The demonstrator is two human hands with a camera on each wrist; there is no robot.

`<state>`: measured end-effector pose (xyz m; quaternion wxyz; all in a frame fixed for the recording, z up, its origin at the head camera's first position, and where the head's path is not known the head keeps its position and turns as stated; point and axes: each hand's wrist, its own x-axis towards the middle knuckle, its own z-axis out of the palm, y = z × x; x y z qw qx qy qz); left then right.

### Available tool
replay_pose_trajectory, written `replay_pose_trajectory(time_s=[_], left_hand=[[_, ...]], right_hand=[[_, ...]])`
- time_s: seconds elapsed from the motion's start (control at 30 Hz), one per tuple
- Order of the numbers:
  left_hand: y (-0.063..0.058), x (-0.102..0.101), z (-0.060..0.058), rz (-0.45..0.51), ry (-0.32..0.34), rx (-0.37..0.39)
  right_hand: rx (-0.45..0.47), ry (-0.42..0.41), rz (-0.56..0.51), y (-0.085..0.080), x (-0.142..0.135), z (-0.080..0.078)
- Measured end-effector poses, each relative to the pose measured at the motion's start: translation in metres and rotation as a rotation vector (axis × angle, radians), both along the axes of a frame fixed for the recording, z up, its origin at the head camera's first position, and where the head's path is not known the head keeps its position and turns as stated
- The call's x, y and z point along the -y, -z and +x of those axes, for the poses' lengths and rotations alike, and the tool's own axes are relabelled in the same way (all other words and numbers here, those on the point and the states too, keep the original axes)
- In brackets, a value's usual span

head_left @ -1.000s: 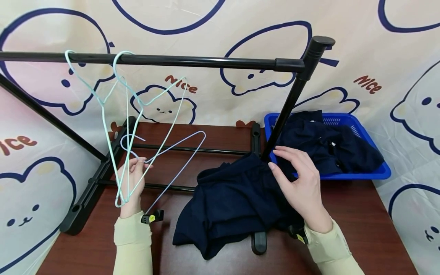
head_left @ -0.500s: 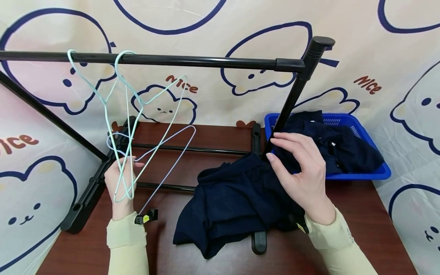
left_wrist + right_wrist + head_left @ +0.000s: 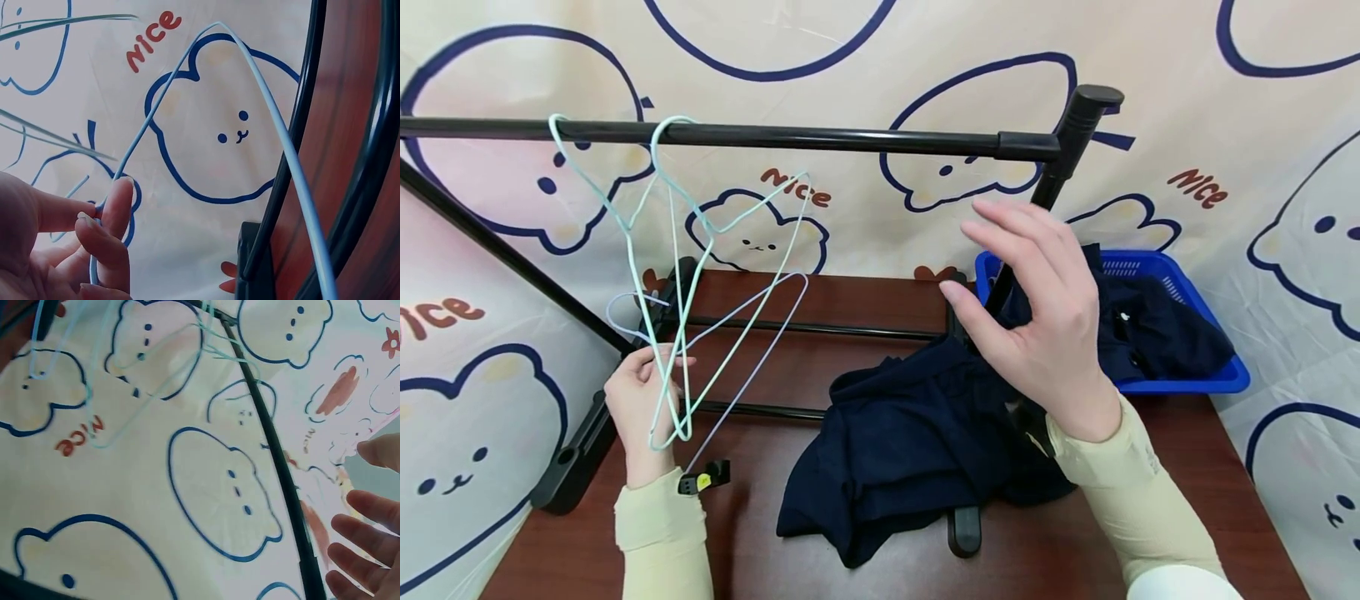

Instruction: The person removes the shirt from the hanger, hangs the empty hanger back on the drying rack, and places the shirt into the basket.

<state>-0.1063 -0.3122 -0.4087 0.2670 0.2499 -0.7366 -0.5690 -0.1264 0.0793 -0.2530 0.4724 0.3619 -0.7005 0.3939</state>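
My left hand (image 3: 642, 404) pinches a light blue hanger (image 3: 747, 379) near its neck, low on the left behind two hanging mint hangers. In the left wrist view, thumb and fingers close on the blue wire (image 3: 137, 140). The mint hangers (image 3: 707, 242) hang by their hooks from the black rack bar (image 3: 850, 138). My right hand (image 3: 1037, 308) is raised before the rack's right post, fingers spread and holding nothing. Beneath it, dark navy clothing (image 3: 917, 450) lies crumpled over the rack's right base; its kind is unclear.
A blue basket (image 3: 1217, 385) with more navy clothing (image 3: 1172, 329) stands at the back right of the brown table (image 3: 820, 567). The rack's left foot (image 3: 568, 467) and lower crossbars (image 3: 767, 410) surround the left work area. A patterned cloth (image 3: 850, 225) hangs behind.
My left hand has moved left with the blue hanger. My right hand has lifted up and away from the navy clothing. The mint hangers have shifted only slightly.
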Motion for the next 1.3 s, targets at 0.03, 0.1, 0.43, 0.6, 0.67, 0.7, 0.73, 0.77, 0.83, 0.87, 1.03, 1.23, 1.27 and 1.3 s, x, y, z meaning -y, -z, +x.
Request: replay_pose_trajectory(time_s=[0.03, 0.1, 0.43, 0.6, 0.67, 0.7, 0.73, 0.77, 0.83, 0.87, 1.03, 1.23, 1.27, 1.3], left_hand=[[0.000, 0.001, 0.001, 0.008, -0.007, -0.009], [0.001, 0.002, 0.001, -0.006, -0.023, -0.020], [0.000, 0.011, -0.002, -0.172, -0.113, 0.060], [-0.005, 0.012, -0.002, -0.128, -0.128, 0.002], [-0.009, 0.011, -0.002, -0.118, -0.133, -0.030], [-0.011, 0.012, -0.001, -0.121, -0.138, -0.040], [-0.013, 0.013, -0.001, -0.121, -0.144, -0.050], [-0.015, 0.013, -0.001, -0.131, -0.149, -0.055], [-0.018, 0.016, -0.001, -0.134, -0.157, -0.062], [-0.019, 0.017, -0.001, -0.132, -0.163, -0.063], [-0.027, 0.026, -0.002, -0.149, -0.210, -0.076], [-0.042, 0.032, -0.001, -0.187, -0.230, -0.072], [-0.045, 0.033, -0.001, -0.196, -0.234, -0.071], [-0.049, 0.034, -0.002, -0.203, -0.239, -0.074]], right_hand=[[-0.016, -0.005, 0.001, -0.005, 0.002, -0.003], [-0.046, -0.014, 0.014, -0.013, 0.005, -0.008], [-0.113, 0.154, 0.149, -0.032, 0.026, -0.046], [-0.095, 0.314, 0.180, -0.032, 0.038, -0.061], [-0.102, 0.343, 0.155, -0.031, 0.043, -0.066], [-0.107, 0.350, 0.135, -0.031, 0.045, -0.068], [-0.108, 0.351, 0.110, -0.030, 0.047, -0.070], [-0.108, 0.353, 0.087, -0.030, 0.049, -0.072], [-0.101, 0.363, 0.051, -0.029, 0.052, -0.074], [-0.094, 0.368, 0.039, -0.028, 0.053, -0.074], [-0.069, 0.389, 0.016, -0.027, 0.057, -0.076], [-0.063, 0.394, 0.017, -0.027, 0.059, -0.076], [-0.063, 0.396, 0.018, -0.027, 0.059, -0.076], [-0.063, 0.398, 0.020, -0.027, 0.059, -0.076]])
